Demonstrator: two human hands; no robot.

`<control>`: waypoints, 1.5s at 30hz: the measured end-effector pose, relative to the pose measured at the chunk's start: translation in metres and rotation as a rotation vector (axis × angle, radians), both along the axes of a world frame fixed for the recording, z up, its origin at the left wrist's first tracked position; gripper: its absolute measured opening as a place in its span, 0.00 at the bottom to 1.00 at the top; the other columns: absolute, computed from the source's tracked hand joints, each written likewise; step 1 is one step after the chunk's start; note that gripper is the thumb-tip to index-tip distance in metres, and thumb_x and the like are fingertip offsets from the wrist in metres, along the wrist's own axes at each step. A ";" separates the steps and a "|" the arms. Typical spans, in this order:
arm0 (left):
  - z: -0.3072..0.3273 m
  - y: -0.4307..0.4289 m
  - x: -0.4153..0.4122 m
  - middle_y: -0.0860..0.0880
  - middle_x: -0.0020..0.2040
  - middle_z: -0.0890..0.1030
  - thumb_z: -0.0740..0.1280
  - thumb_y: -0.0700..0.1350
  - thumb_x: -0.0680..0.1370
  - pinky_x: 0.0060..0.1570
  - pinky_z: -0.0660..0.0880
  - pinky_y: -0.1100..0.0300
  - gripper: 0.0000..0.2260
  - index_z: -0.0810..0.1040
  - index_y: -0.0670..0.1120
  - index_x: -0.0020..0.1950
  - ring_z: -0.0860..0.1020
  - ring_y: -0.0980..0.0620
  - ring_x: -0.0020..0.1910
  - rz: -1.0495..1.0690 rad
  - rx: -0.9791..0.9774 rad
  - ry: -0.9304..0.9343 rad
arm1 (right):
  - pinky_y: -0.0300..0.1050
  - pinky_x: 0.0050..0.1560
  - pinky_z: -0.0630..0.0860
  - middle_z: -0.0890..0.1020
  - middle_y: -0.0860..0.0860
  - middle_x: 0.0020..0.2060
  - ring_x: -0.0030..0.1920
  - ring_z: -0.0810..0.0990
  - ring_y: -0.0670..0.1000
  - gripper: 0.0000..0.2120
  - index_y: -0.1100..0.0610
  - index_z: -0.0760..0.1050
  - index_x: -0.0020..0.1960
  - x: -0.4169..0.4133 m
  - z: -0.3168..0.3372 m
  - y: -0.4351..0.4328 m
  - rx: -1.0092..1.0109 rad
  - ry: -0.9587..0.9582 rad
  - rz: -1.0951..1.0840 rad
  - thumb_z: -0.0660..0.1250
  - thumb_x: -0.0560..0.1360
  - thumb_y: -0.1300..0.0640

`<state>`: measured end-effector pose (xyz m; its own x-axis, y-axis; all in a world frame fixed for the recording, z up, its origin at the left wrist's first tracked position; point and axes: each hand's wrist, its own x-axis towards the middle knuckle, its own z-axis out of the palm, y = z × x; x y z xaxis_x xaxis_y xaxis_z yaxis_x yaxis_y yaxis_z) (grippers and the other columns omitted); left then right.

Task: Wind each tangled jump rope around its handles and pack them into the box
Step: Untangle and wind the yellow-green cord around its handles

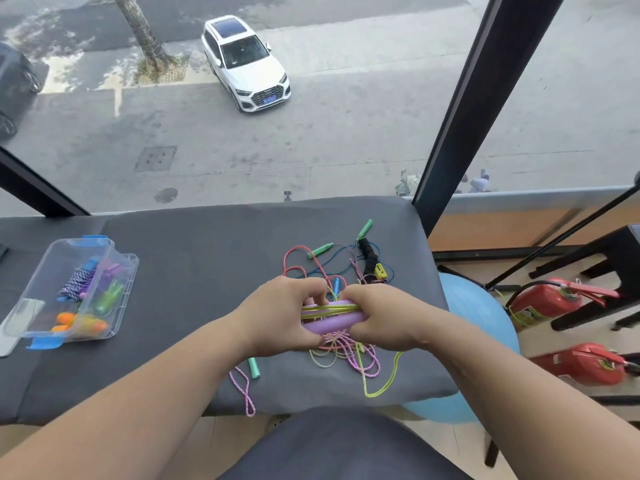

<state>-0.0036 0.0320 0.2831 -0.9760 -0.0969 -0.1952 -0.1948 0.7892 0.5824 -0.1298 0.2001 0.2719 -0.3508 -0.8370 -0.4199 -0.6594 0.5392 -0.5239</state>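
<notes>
Head view: both hands meet over the near middle of the table (194, 258), each closed around one end of the purple handles (332, 322). The left hand (280, 311) curls its fingers over the end at 9 o'clock. The right hand (377, 317) wraps the end at 3 o'clock. Neither hand has any slack in its grip.

The handles lie side by side as one bundle, with their long axis running from 9 to 3 o'clock across the person's front. The yellow rope (329, 309) lies in several strands lengthwise along that axis, between the two fists. Its loose tail (384, 386) trails off toward 5 o'clock and loops down near the table's front edge, so some length is not yet wound.

The box (133, 268) stands well apart at 9 o'clock from the hands, open and already holding several wound ropes. Its long side runs roughly from 7 to 1 o'clock. The left hand is the nearer one to it, so packing would likely mean carrying the bundle leftward.

The other tangled ropes (346, 265) lie just beyond the hands at 12 to 1 o'clock. More cord is spread under the hands toward 6 o'clock, and I cannot tell which strand belongs to which rope there.
</notes>
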 end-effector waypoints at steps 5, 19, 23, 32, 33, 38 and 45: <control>0.002 0.003 -0.008 0.51 0.36 0.77 0.75 0.49 0.66 0.37 0.72 0.54 0.18 0.65 0.59 0.37 0.70 0.51 0.34 -0.035 -0.122 -0.104 | 0.48 0.42 0.72 0.75 0.46 0.41 0.44 0.76 0.53 0.10 0.48 0.70 0.53 0.003 0.000 0.004 -0.036 0.136 -0.008 0.65 0.73 0.53; 0.006 0.025 -0.009 0.51 0.35 0.74 0.75 0.40 0.65 0.32 0.66 0.59 0.12 0.77 0.47 0.45 0.69 0.52 0.32 0.131 0.121 -0.239 | 0.53 0.44 0.78 0.79 0.46 0.43 0.41 0.77 0.49 0.16 0.46 0.68 0.58 0.002 0.003 0.019 -0.154 0.002 -0.120 0.64 0.71 0.56; 0.012 0.026 -0.008 0.54 0.34 0.73 0.74 0.39 0.65 0.29 0.64 0.64 0.11 0.76 0.49 0.43 0.69 0.54 0.31 0.065 0.077 -0.279 | 0.49 0.48 0.80 0.80 0.45 0.49 0.43 0.80 0.47 0.25 0.43 0.65 0.68 0.001 0.005 0.027 -0.144 -0.187 -0.126 0.66 0.73 0.53; 0.008 0.017 -0.013 0.54 0.28 0.69 0.73 0.40 0.65 0.26 0.61 0.62 0.10 0.73 0.49 0.36 0.67 0.54 0.28 0.122 0.054 -0.352 | 0.50 0.42 0.68 0.75 0.49 0.40 0.41 0.73 0.53 0.14 0.51 0.69 0.46 -0.001 0.008 0.032 -0.062 0.103 0.049 0.55 0.84 0.44; 0.009 0.017 -0.013 0.54 0.28 0.69 0.72 0.40 0.65 0.25 0.61 0.62 0.09 0.72 0.49 0.35 0.66 0.54 0.27 0.120 0.053 -0.351 | 0.49 0.41 0.67 0.74 0.49 0.39 0.41 0.72 0.53 0.15 0.52 0.68 0.45 -0.002 0.008 0.033 -0.059 0.132 0.056 0.54 0.84 0.43; 0.011 0.016 -0.014 0.55 0.24 0.67 0.72 0.40 0.65 0.24 0.60 0.63 0.10 0.71 0.48 0.34 0.64 0.55 0.25 0.128 0.094 -0.356 | 0.50 0.41 0.67 0.72 0.47 0.36 0.38 0.70 0.51 0.16 0.52 0.66 0.44 -0.004 0.007 0.039 -0.115 0.131 0.053 0.54 0.83 0.42; 0.022 0.013 -0.012 0.50 0.29 0.68 0.70 0.37 0.66 0.28 0.60 0.61 0.10 0.71 0.47 0.34 0.65 0.51 0.28 0.157 0.282 -0.343 | 0.53 0.44 0.70 0.74 0.47 0.38 0.40 0.71 0.51 0.13 0.50 0.67 0.48 -0.005 0.002 0.049 -0.208 0.042 0.041 0.53 0.84 0.44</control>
